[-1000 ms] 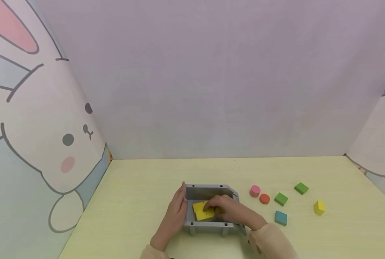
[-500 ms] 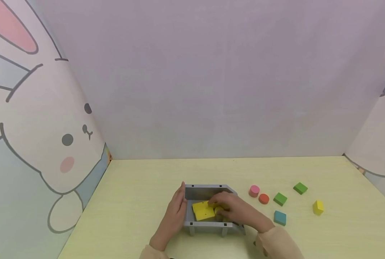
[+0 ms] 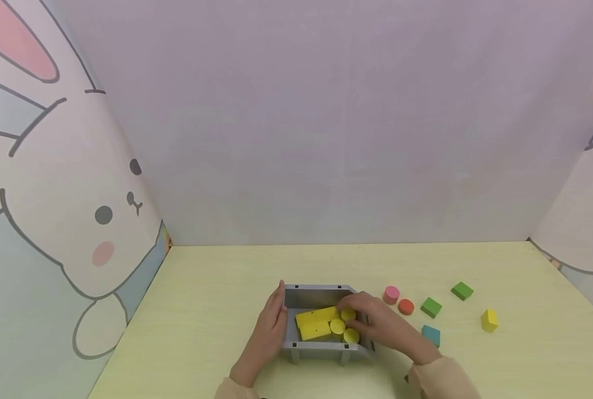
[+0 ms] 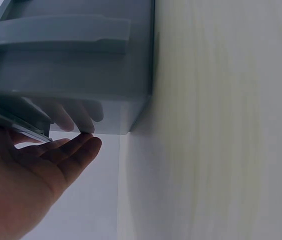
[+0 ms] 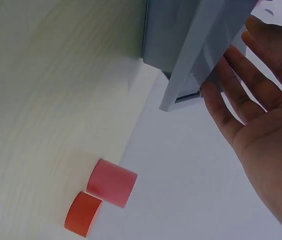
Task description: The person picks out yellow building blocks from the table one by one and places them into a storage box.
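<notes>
A grey open-fronted bin [image 3: 321, 346] stands on the table in the head view. My left hand [image 3: 270, 324] lies along its left end; the left wrist view shows the fairly straight fingers [image 4: 81, 155] touching the wall. Inside lie yellow rectangular blocks [image 3: 315, 331] and yellow round blocks [image 3: 337, 327]. My right hand [image 3: 378, 324] reaches over the bin's right end, with finger and thumb on either side of a yellow cylinder block [image 3: 348, 315]. Another yellow cylinder [image 3: 351, 336] stands nearer me. In the right wrist view the fingertips are hidden behind the bin's edge.
Right of the bin, loose on the table [image 3: 216, 310], are a pink cylinder [image 3: 391, 295], a red disc [image 3: 405, 307], two green blocks [image 3: 431, 307], a blue block [image 3: 431, 335] and a yellow block [image 3: 489, 321]. A pale wall [image 3: 346, 138] rises behind.
My right hand has moved right within the bin, uncovering more yellow rectangular and round blocks. My left hand and the bin have stayed in place.
</notes>
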A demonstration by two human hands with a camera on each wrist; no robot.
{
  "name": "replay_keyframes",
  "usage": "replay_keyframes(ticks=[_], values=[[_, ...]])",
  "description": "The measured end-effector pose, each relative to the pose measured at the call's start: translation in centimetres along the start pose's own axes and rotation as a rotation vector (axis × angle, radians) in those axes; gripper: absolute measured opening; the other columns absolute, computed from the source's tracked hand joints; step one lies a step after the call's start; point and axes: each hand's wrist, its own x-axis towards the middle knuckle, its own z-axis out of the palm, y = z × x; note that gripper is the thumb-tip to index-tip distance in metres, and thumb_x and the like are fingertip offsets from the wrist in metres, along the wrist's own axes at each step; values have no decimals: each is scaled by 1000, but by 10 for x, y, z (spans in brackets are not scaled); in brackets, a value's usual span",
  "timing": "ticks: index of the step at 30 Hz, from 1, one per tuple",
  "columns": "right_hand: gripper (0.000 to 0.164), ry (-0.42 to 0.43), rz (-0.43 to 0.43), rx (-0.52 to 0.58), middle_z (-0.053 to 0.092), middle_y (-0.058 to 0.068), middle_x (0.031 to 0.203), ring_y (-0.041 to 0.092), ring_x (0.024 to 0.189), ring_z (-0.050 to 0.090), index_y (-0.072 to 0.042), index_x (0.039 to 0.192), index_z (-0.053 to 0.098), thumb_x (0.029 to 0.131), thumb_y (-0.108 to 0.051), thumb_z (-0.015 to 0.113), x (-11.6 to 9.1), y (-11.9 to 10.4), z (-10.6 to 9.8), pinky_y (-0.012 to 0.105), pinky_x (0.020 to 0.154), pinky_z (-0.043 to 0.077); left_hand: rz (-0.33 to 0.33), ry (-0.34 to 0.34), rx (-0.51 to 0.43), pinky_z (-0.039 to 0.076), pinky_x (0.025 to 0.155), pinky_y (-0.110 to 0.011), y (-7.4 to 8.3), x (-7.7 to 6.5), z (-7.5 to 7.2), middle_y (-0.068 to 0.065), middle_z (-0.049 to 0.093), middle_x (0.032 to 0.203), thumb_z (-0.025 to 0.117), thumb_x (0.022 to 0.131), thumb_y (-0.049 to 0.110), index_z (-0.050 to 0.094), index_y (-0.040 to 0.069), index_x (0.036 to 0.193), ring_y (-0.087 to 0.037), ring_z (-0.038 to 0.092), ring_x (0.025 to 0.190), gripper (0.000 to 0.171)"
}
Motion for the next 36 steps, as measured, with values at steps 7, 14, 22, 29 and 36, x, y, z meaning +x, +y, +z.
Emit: replay_keyframes(ticks=[7, 14, 22, 29, 36], values=[[36, 129, -92, -72, 64, 2, 104, 18, 96, 56, -6, 107, 61, 72, 0, 70, -12, 7, -7, 43, 75, 56, 17, 6, 3, 22, 109, -55, 0, -1, 0, -21, 20, 149, 29, 98, 6, 14, 1, 144, -32, 17, 135, 49], [39, 194, -80, -108, 67, 3, 102, 18, 95, 58, -5, 105, 63, 68, 4, 72, -23, 16, -14, 43, 74, 55, 38, 11, 1, 22, 109, -56, -2, -1, 0, -23, 21, 149, 29, 98, 4, 14, 1, 144, -34, 17, 135, 48], [39, 224, -25, -195, 66, 7, 101, 21, 93, 58, -6, 103, 63, 66, 3, 73, -39, 27, -26, 41, 67, 57, 13, -2, -16, 24, 109, -52, -4, -1, 0, -19, 20, 150, 29, 99, 7, 14, 2, 144, -28, 17, 135, 49], [42, 266, -19, -226, 67, 8, 97, 23, 92, 59, -6, 101, 63, 62, 5, 75, -53, 34, -36, 44, 69, 56, 11, -3, -14, 23, 110, -52, -5, 0, 1, -19, 20, 150, 29, 98, 7, 14, 3, 144, -28, 17, 136, 49], [40, 256, 91, -253, 68, 11, 101, 25, 92, 58, -5, 101, 65, 63, 5, 74, -67, 40, -47, 47, 70, 55, 22, 0, -16, 23, 110, -52, -4, -1, 1, -19, 19, 150, 30, 98, 6, 14, 3, 145, -28, 17, 136, 49]])
